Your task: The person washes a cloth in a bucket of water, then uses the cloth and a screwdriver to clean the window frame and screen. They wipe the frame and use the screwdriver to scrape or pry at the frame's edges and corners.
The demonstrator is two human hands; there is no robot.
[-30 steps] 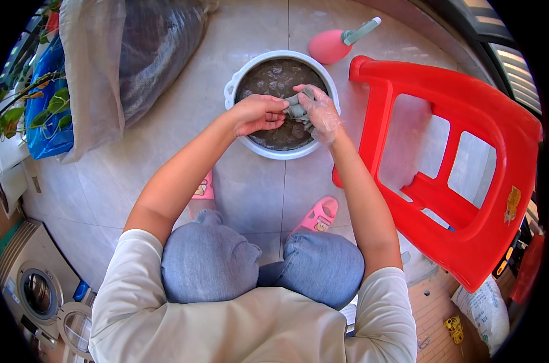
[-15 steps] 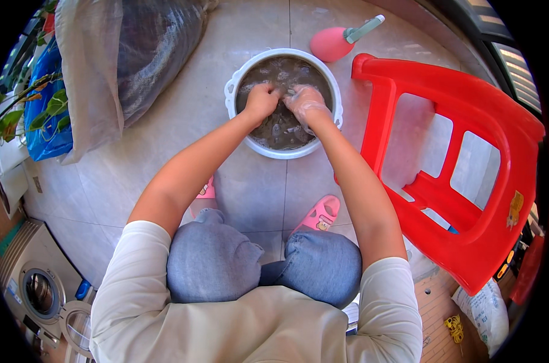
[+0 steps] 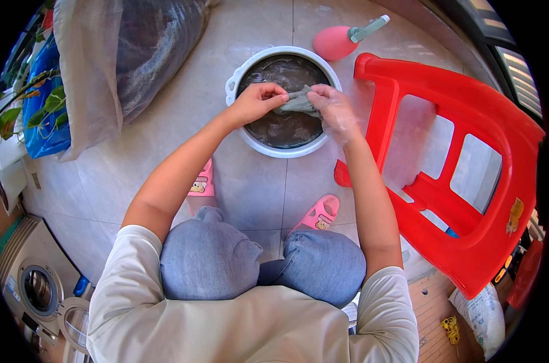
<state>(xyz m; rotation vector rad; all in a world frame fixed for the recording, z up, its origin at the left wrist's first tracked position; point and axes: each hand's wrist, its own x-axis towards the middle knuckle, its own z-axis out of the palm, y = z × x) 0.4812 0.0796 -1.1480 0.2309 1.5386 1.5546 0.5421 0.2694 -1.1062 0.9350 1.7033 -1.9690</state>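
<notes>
A white basin [image 3: 285, 152] with side handles stands on the floor in front of me, holding murky grey-brown water [image 3: 280, 132]. Over the water, a wet grey-green cloth [image 3: 298, 103] is stretched between my two hands. My left hand [image 3: 254, 103], bare, pinches its left end between thumb and fingers. The cloth's right end is gripped by my right hand [image 3: 335, 111], which wears a thin clear plastic glove reaching the wrist. Both hands are above the surface, and the cloth looks bunched and twisted.
Close by on the right lies a tipped red plastic chair [image 3: 380, 109]. A pink spray bottle [image 3: 335, 43] stands behind the basin. Far left are a large translucent bag [image 3: 93, 72] and a blue bag [image 3: 45, 136]; a washing machine [image 3: 42, 284] with its door open is at lower left.
Both hands have risen out of the water and moved slightly apart. The grey-green cloth now shows between them, above the surface.
</notes>
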